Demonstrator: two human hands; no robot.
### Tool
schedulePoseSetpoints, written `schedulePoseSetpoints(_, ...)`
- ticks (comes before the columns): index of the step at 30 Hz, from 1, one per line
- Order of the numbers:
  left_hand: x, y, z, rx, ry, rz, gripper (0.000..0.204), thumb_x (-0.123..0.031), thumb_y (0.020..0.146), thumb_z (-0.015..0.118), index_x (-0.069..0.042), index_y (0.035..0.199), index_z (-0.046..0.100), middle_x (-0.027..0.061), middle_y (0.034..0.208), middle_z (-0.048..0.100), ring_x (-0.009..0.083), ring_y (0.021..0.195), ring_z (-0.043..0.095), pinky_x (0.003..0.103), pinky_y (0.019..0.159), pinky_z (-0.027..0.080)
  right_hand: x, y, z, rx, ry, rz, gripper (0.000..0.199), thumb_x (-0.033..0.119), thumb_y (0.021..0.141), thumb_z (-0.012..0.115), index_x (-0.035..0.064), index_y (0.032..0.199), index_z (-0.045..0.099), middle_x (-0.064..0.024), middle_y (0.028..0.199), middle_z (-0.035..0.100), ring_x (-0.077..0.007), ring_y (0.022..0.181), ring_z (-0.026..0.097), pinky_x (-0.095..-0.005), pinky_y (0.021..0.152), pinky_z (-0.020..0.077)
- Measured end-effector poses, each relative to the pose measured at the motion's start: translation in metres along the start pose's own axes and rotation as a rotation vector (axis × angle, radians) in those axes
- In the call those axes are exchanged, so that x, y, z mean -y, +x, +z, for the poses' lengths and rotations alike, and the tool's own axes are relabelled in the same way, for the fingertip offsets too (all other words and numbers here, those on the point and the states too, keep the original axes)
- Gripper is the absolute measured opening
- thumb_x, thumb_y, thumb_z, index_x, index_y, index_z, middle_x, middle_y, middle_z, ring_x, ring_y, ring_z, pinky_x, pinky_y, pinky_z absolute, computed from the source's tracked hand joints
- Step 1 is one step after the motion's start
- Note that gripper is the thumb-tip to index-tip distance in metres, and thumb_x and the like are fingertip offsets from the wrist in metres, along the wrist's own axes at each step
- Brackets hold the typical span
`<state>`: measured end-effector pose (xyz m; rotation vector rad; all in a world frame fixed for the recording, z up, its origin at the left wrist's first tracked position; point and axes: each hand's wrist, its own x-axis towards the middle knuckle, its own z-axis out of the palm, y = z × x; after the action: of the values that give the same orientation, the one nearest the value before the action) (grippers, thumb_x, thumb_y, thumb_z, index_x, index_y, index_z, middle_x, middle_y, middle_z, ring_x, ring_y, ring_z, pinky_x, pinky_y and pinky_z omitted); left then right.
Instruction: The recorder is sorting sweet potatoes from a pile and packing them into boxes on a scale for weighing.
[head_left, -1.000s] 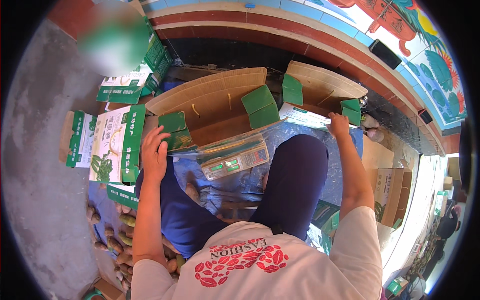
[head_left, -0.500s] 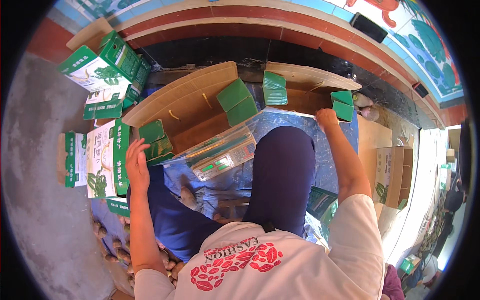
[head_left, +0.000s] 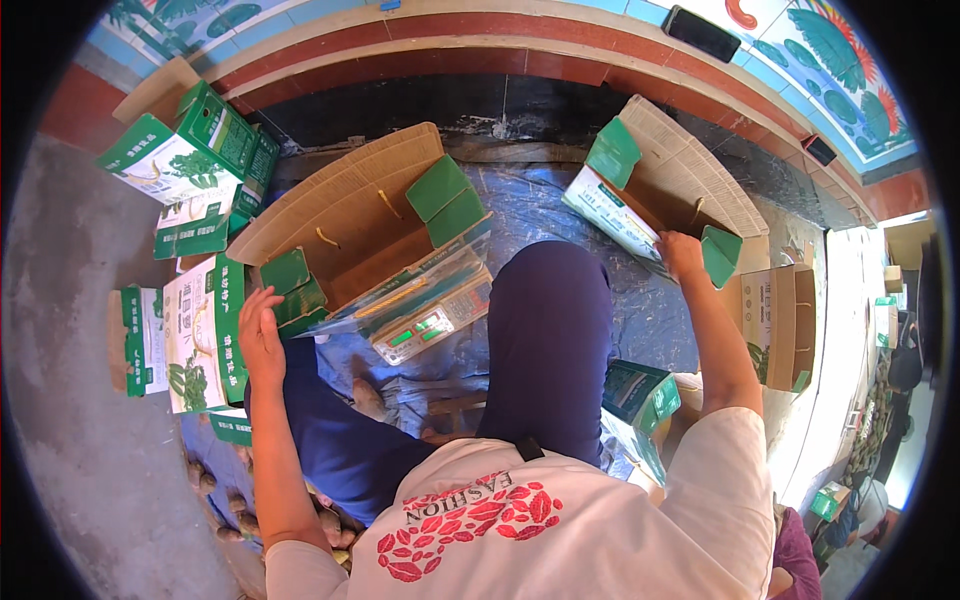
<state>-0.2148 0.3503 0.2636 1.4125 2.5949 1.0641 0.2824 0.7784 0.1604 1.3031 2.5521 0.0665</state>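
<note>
My right hand point(head_left: 682, 257) is closed on the near edge of an open cardboard box point(head_left: 625, 222) with a white printed side and green flaps. That box stands tilted at an angle on the right. My left hand point(head_left: 262, 340), fingers stretched out, rests beside the green flap of a larger open carton point(head_left: 335, 215), and nothing is in it. Two yellow cord loops hang on this carton's raised lid. In front of the carton lies a digital scale point(head_left: 435, 325) with lit green displays, partly behind clear plastic.
Green and white boxes point(head_left: 205, 325) stand at my left, more point(head_left: 200, 150) at the far left. Root vegetables point(head_left: 240, 510) lie on the floor at lower left. Blue sheeting point(head_left: 525, 205) covers the ground. Another open box point(head_left: 785, 325) and a green one point(head_left: 640, 392) stand right.
My right hand has pulled the right-hand box to the right, away from the larger carton, and turned it. Blue sheeting now shows between them. My left hand has stayed about where it was.
</note>
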Motion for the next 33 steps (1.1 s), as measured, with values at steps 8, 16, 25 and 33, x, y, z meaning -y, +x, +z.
schedulePoseSetpoints(8,-0.003,0.0,0.003,-0.007,-0.012,-0.041,0.038,-0.029,0.096,0.039,-0.001,0.095,0.065,0.0142,0.113,0.062,0.0329,0.119,0.049,0.041,0.103,0.033,0.055,0.056,-0.006,-0.199,0.042,0.08,0.017,0.025,0.085,0.056,0.0113,0.095,0.059,-0.0112,0.088,0.064,-0.0289,0.084,0.064,-0.041,0.072,0.0508)
schedulePoseSetpoints(16,-0.001,-0.003,0.002,-0.004,-0.018,-0.028,0.038,-0.029,0.096,0.04,-0.001,0.095,0.065,0.0148,0.113,0.062,0.0336,0.118,0.049,0.041,0.102,0.034,0.072,0.074,0.008,-0.202,-0.195,0.161,0.04,0.026,0.075,0.071,0.0144,0.109,0.053,-0.0059,0.099,0.061,-0.0246,0.094,0.061,-0.04,0.078,0.0478)
schedulePoseSetpoints(25,-0.004,-0.004,-0.002,-0.025,0.0,0.022,0.032,-0.03,0.092,0.048,-0.003,0.095,0.065,0.0145,0.112,0.062,0.0345,0.117,0.05,0.043,0.101,0.035,0.067,0.048,-0.013,-0.147,-0.096,0.106,0.08,0.033,0.066,0.079,0.0188,0.134,0.041,-0.0031,0.12,0.054,-0.0227,0.118,0.046,-0.0409,0.096,0.0362)
schedulePoseSetpoints(33,-0.006,-0.008,-0.005,-0.052,-0.006,0.08,0.028,-0.028,0.09,0.051,-0.004,0.094,0.065,0.0138,0.11,0.063,0.0344,0.115,0.051,0.043,0.099,0.036,0.08,0.05,-0.059,-0.327,0.015,0.061,0.06,0.038,0.073,0.073,0.0183,0.125,0.052,-0.0051,0.121,0.056,-0.0253,0.117,0.049,-0.0426,0.095,0.0372)
